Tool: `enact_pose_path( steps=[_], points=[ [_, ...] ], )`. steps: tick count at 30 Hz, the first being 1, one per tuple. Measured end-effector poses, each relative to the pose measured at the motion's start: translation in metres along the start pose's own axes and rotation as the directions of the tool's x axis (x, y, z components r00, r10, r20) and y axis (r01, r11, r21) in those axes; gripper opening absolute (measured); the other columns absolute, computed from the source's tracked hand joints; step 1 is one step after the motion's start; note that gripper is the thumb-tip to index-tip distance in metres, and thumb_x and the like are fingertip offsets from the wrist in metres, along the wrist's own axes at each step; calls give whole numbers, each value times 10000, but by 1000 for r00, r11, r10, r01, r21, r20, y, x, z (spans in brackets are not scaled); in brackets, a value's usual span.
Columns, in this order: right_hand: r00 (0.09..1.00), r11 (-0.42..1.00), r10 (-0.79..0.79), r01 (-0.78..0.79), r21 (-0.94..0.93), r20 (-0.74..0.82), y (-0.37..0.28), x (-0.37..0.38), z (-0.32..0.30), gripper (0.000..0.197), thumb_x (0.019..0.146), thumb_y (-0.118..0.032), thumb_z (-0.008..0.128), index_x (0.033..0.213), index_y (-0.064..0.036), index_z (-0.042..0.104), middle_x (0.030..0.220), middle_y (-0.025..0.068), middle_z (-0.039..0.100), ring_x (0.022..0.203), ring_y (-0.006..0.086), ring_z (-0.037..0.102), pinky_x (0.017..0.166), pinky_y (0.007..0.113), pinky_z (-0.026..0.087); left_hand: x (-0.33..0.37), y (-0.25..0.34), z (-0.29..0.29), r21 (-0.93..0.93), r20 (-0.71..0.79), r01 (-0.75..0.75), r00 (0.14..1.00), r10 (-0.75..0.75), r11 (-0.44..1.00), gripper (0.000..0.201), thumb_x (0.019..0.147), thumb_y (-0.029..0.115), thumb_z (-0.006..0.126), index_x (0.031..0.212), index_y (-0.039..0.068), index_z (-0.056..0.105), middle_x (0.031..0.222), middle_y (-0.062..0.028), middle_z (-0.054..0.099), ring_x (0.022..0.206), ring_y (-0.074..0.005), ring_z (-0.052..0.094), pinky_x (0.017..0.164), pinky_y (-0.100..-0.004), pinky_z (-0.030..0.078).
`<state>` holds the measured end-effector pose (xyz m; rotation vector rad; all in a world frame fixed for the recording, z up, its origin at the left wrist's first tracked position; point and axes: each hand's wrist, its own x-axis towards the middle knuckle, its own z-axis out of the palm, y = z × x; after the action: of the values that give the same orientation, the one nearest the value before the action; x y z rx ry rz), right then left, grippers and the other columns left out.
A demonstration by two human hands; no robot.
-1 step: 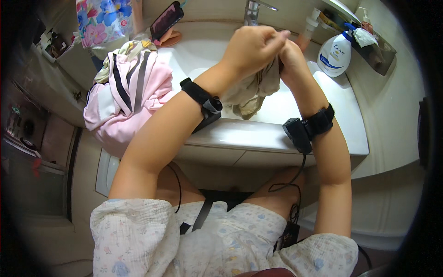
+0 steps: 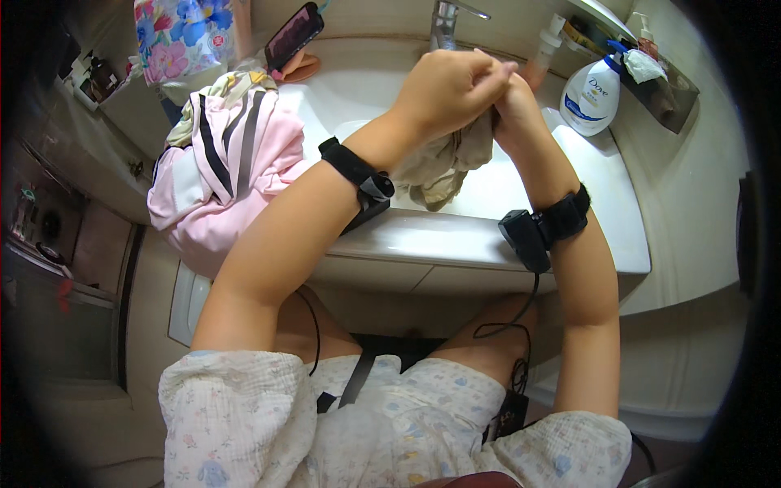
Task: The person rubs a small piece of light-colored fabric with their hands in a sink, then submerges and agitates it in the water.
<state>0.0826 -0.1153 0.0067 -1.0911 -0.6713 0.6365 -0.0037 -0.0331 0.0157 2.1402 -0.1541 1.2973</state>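
Note:
Over the white washbasin (image 2: pixel 561 195), my left hand (image 2: pixel 446 91) and my right hand (image 2: pixel 512 102) are pressed together, both closed round a crumpled beige cloth (image 2: pixel 455 154). The cloth hangs down below them into the basin, bunched and folded; what kind of garment it is cannot be made out. My left fist covers most of its upper part, and the right fingers are partly hidden behind the left thumb. Each forearm wears a black strap with a small black box.
A pink garment heap (image 2: pixel 252 179) lies on the left rim. Behind it stand a flowered pack (image 2: pixel 191 37) and a phone (image 2: pixel 294 37) on a holder. The faucet (image 2: pixel 443 24) rises at the back. To the right are a white pump bottle (image 2: pixel 590 98) and a clear tube (image 2: pixel 543 57).
My joined hands have shifted very slightly downward, with the thumb of my left hand a little lower. The cloth and everything around it look the same.

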Motion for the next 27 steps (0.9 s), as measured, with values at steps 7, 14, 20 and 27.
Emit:
enact_pose_path(
  steps=[7, 14, 20, 27],
  points=[
    [998, 997, 57, -56, 58, -26, -6, -3, 9, 292, 888, -271, 486, 951, 4, 564, 901, 66, 597, 781, 139, 565, 696, 280, 453, 2, -22, 1, 155, -78, 97, 993, -86, 983, 393, 888, 286, 481, 679, -39, 555, 522, -171, 470, 436, -249, 386, 467, -346, 360],
    [999, 998, 32, -31, 55, -23, -15, -17, 27, 288, 886, -258, 470, 943, 9, 561, 872, 62, 602, 756, 141, 567, 691, 282, 452, 2, -24, -7, 172, -152, 176, 977, -150, 969, 393, 887, 287, 477, 678, -35, 558, 517, -176, 469, 428, -252, 419, 466, -351, 356],
    [997, 995, 23, -15, 102, -79, 6, 1, 1, 276, 895, -243, 446, 940, 4, 561, 878, 72, 597, 770, 158, 565, 711, 284, 449, -2, -2, 4, 65, 58, -28, 998, 25, 997, 332, 890, 260, 483, 746, -21, 584, 614, -211, 526, 510, -323, 484, 501, -352, 402],
    [993, 990, 74, -62, 124, -97, 3, 4, 7, 273, 889, -231, 455, 939, 17, 559, 882, 76, 598, 765, 166, 569, 682, 296, 460, -1, -5, 3, 114, -6, 16, 1000, -16, 993, 347, 895, 250, 477, 707, -28, 562, 571, -197, 498, 478, -307, 438, 487, -353, 381]
  ],
)
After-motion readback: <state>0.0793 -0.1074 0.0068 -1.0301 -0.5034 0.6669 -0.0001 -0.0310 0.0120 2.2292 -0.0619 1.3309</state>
